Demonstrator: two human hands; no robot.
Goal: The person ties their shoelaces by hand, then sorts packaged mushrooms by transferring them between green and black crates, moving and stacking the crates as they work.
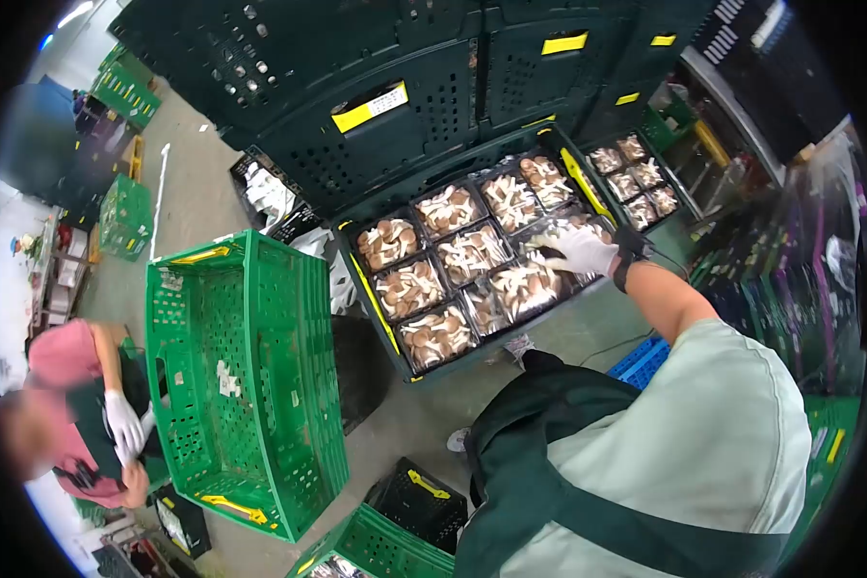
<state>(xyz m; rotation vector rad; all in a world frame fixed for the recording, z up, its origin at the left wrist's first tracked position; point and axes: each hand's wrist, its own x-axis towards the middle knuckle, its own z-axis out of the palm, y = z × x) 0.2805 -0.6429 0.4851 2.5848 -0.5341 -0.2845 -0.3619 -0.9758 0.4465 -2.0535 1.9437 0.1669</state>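
My right hand (585, 252), in a white glove with a black band at the wrist, reaches over a dark crate (491, 339) with yellow handles. Its fingers are closed at the edge of a pack of mushrooms (527, 289), which sits a little higher than its neighbours and partly covers one. The hand hides part of another pack (549, 231) behind it. Several more film-wrapped mushroom packs (472, 252) stand in rows in this crate. My left hand is out of view.
Tall dark crates (405, 116) stand directly behind. A green crate (246, 385) stands at the left, beside a co-worker in gloves (123, 424). A second crate of mushroom packs (636, 178) lies at the right. Below are a black crate (419, 501) and a blue crate (641, 364).
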